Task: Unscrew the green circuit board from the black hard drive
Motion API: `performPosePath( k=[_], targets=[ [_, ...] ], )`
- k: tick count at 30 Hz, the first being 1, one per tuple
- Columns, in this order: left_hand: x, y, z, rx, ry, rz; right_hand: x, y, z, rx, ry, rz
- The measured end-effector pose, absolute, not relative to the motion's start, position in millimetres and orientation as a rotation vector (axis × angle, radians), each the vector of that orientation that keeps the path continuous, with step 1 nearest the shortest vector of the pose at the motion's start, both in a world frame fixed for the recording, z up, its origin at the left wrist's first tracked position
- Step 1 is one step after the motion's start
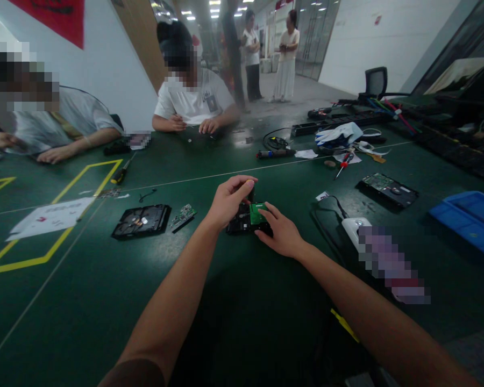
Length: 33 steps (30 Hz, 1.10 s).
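A black hard drive [239,224] with a green circuit board [257,213] on top lies on the green table [242,301] in front of me. My left hand [228,201] is curled above its far edge, fingers closed round a small dark tool I cannot name, its tip at the drive. My right hand [281,232] rests on the drive's right side, thumb and fingers pressed on the green board.
An opened drive [141,221] and a loose circuit board [183,214] lie to the left, another drive [388,188] to the right. A blue tray [471,217], screwdrivers [342,164], cables and paper [50,216] are about. Two people sit across the table; others stand behind.
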<state>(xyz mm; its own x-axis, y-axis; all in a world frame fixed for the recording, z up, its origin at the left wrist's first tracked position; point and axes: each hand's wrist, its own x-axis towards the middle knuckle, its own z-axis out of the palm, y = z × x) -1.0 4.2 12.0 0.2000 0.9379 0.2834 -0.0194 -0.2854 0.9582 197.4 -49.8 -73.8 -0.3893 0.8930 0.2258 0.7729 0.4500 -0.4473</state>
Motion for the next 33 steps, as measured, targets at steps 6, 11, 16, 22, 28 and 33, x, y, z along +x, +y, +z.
performPosePath(
  k=[6,11,16,22,28,33],
  targets=[
    [-1.4,4.4,13.2,1.373,0.789,1.229,197.2,-49.2,-75.6,-1.401,-2.274,0.36],
    [1.9,5.1,11.5,1.333,0.74,1.235,196.9,-50.2,-74.2,-1.417,-2.275,0.363],
    [1.8,5.4,10.4,1.484,0.845,1.278,196.7,-51.0,-72.7,-1.43,-2.272,0.372],
    [-0.1,4.1,12.9,1.424,0.836,1.228,197.2,-50.6,-72.0,-1.417,-2.28,0.393],
    [0.7,4.2,13.2,1.303,0.816,1.238,197.5,-50.8,-72.2,-1.411,-2.273,0.39],
    [-2.7,5.6,15.8,1.385,0.873,1.224,197.1,-50.5,-72.8,-1.408,-2.275,0.372]
  ],
)
